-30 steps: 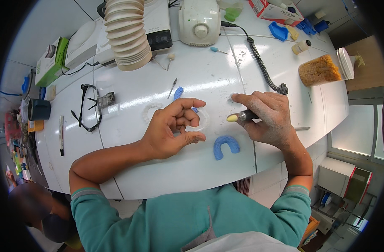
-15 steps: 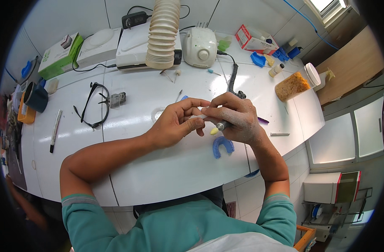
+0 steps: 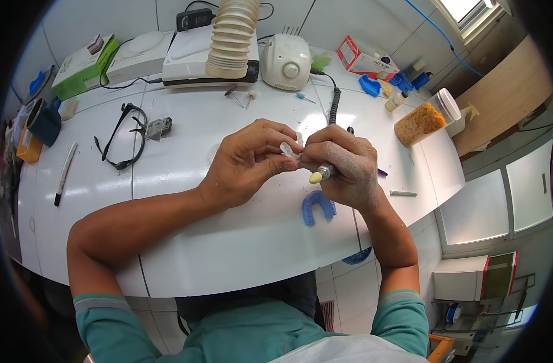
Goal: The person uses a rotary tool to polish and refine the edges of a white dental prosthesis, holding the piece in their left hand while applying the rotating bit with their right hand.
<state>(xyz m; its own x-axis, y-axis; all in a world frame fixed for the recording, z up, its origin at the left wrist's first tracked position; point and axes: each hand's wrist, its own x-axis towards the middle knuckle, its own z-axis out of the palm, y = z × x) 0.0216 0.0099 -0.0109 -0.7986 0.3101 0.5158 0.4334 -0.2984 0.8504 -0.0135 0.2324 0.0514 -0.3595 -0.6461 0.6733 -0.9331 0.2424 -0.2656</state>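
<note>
In the head view my left hand (image 3: 243, 163) is closed on a small translucent, curved dental piece (image 3: 288, 151), gripped between thumb and fingers. My right hand (image 3: 352, 169), dusted white, grips a metal rotary handpiece (image 3: 327, 171) with a pale yellow tip (image 3: 315, 178) that points down and left, apart from the piece. Its fingertips meet those of my left hand around the piece; whether they touch it I cannot tell. Just below my hands lies a blue horseshoe-shaped dental piece (image 3: 315, 198). A coiled cord (image 3: 334, 103) runs from behind my right hand to a white control unit (image 3: 285, 63).
A ribbed hose (image 3: 231, 36) hangs over the back, near boxes (image 3: 83, 72). At left are black glasses (image 3: 124, 164), a pen (image 3: 66, 174) and a dark mug (image 3: 43, 124). At right stand a jar of orange granules (image 3: 421, 121) and a small bottle (image 3: 394, 103); a metal tool (image 3: 403, 193) lies nearer.
My right hand has moved left to meet my left hand. The translucent piece is now tilted more upright in my left fingers. The camera's view has shifted, showing more wall behind the bench.
</note>
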